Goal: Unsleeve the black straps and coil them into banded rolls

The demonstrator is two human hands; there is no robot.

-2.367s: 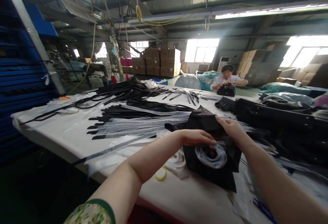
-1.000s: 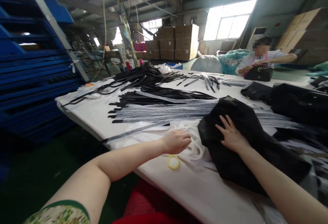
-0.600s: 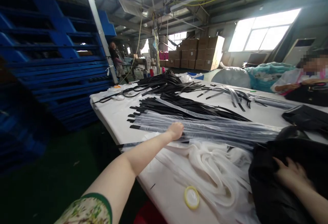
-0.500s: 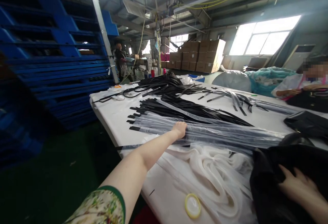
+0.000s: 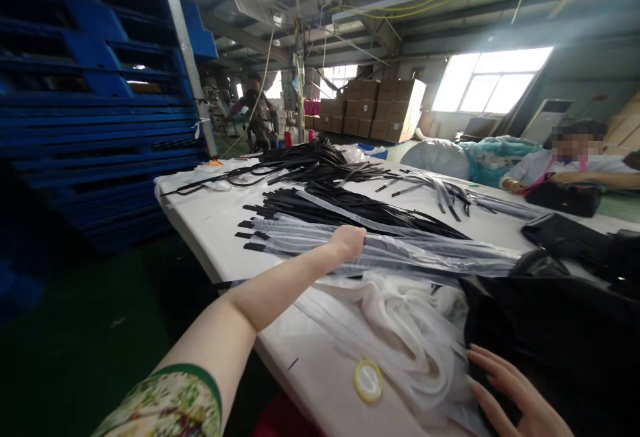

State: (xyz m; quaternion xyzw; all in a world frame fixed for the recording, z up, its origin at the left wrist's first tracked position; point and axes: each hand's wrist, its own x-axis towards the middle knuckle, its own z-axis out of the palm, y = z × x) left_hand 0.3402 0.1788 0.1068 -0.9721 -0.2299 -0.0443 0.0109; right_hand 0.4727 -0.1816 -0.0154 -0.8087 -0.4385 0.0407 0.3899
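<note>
My left hand (image 5: 349, 241) reaches out over the white table (image 5: 210, 213) and closes on a bundle of black straps wrapped in clear plastic (image 5: 400, 253). My right hand (image 5: 510, 393) lies flat with fingers spread on a black bag (image 5: 555, 330) at the lower right. White crumpled packing material (image 5: 395, 323) lies between the two hands.
More black straps (image 5: 320, 167) are piled across the far table. A yellow tape roll (image 5: 369, 381) sits near the front edge. Blue pallets (image 5: 85, 110) stand stacked at left. A seated person (image 5: 570, 163) handles a black bag (image 5: 567, 198) at far right. Cardboard boxes (image 5: 385, 110) fill the back.
The view swung left. My left hand left the white material and stretched forward to grip the wrapped straps. My right hand stayed on the black bag, now low in view.
</note>
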